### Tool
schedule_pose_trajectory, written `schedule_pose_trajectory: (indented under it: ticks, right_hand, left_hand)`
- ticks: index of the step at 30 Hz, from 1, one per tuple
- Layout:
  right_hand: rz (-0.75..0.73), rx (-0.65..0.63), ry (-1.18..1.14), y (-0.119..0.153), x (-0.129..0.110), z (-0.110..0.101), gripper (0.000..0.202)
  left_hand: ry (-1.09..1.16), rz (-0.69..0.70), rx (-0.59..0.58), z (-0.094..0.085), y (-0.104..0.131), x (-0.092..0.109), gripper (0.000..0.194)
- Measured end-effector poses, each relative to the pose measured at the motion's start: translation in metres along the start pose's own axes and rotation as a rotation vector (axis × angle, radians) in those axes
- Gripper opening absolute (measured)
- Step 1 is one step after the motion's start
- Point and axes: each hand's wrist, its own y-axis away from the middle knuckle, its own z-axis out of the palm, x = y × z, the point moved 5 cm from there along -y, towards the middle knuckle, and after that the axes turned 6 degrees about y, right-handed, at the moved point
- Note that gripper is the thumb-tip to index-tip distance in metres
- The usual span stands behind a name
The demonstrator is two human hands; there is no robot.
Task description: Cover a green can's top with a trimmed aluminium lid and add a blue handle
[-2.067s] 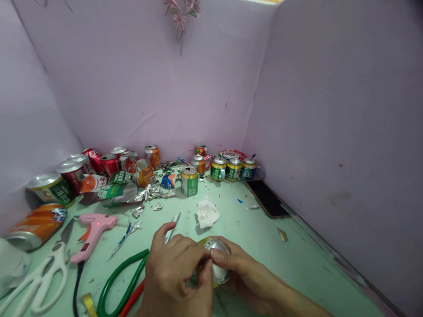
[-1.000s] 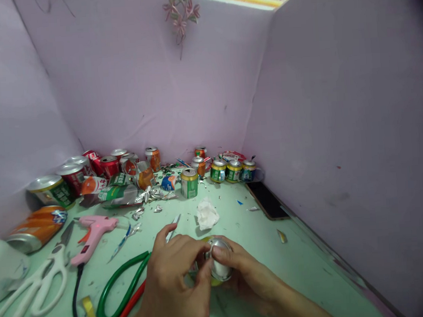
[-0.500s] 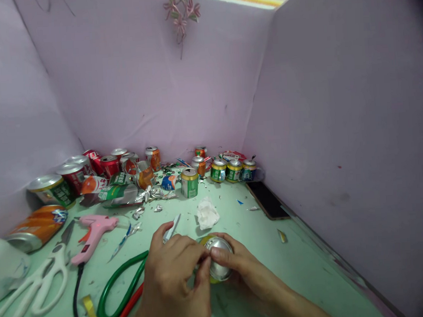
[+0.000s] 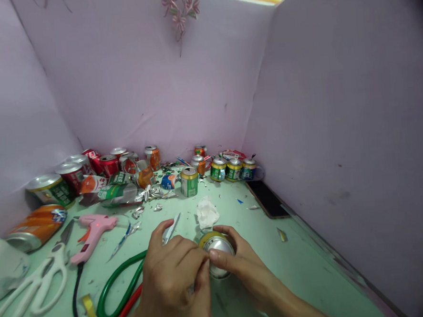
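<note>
My right hand [image 4: 248, 259] is wrapped round a short drink can [image 4: 222, 245], tilted so that its silver end faces me. A yellow band runs round the can, and my thumb presses on the silver end. Fingertips of my left hand [image 4: 177, 275] are pinched together at the can's edge, touching the right thumb; whatever is between them is hidden. Scissors with one green handle [image 4: 103, 299] and one red handle lie under my left hand, their blade [image 4: 172, 229] showing beyond it. A crumpled white tissue [image 4: 206, 212] rests just past the can.
At left are a pink glue gun [image 4: 93, 235], white-handled scissors [image 4: 49, 283] and a crushed orange can [image 4: 40, 226]. Several cans and cut metal scraps [image 4: 122, 192] line the back. A green can [image 4: 189, 182] stands mid-table. A phone [image 4: 267, 198] lies along the right wall.
The can has tipped and turned slightly in my right hand, so more of its yellow band and side shows. My left fingers stay pinched at its edge.
</note>
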Motion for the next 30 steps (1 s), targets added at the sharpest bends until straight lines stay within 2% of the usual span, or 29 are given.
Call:
schedule_pose_trajectory:
  ticks: [10,15,20,30]
  right_hand:
    - [-0.016,-0.043,-0.026,-0.001,0.000,0.002,0.074]
    - [0.053,-0.092,-0.126,0.000,0.003,0.000,0.062]
    - [0.122,-0.164,-0.215,0.000,0.004,0.004,0.048]
    - [0.135,-0.169,-0.232,-0.001,0.004,0.005,0.046]
  left_hand:
    - [0.005,-0.017,0.023,0.000,0.001,0.000,0.016]
    - [0.017,-0.044,0.089,-0.006,-0.001,-0.002,0.017]
    - [0.035,-0.127,0.069,-0.005,0.000,-0.010,0.016]
    - [0.062,-0.234,0.020,0.000,0.004,-0.017,0.016]
